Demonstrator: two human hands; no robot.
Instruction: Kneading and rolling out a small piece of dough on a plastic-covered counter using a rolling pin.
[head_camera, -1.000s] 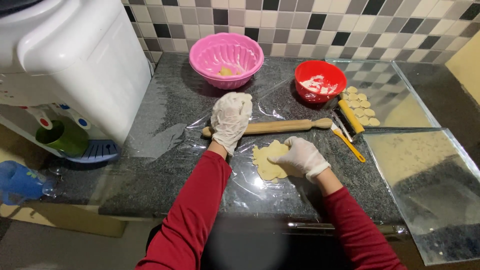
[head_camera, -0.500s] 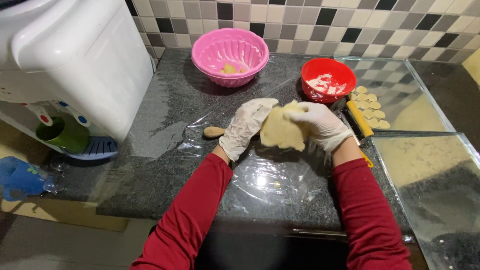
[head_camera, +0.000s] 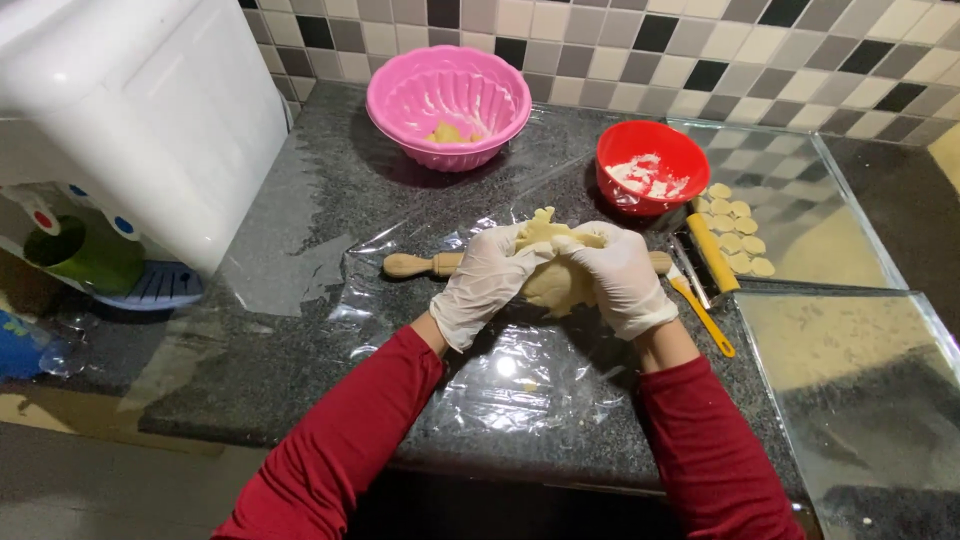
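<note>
Both my hands wear white gloves and hold a lump of pale yellow dough (head_camera: 548, 268) above the plastic sheet (head_camera: 520, 370) on the dark granite counter. My left hand (head_camera: 485, 280) cups the dough from the left, my right hand (head_camera: 620, 275) presses it from the right. A wooden rolling pin (head_camera: 415, 265) lies across the counter just behind my hands, its middle hidden by them.
A pink fluted bowl (head_camera: 448, 95) with some dough stands at the back. A red bowl (head_camera: 652, 165) of flour is right of it. Small cut dough rounds (head_camera: 740, 235) lie on a glass tray (head_camera: 830, 210). Yellow-handled tools (head_camera: 705, 315) lie beside my right hand. A white water dispenser (head_camera: 130, 130) stands left.
My left hand left the rolling pin. Both hands lifted the flat dough off the plastic sheet and gathered it into a lump between them.
</note>
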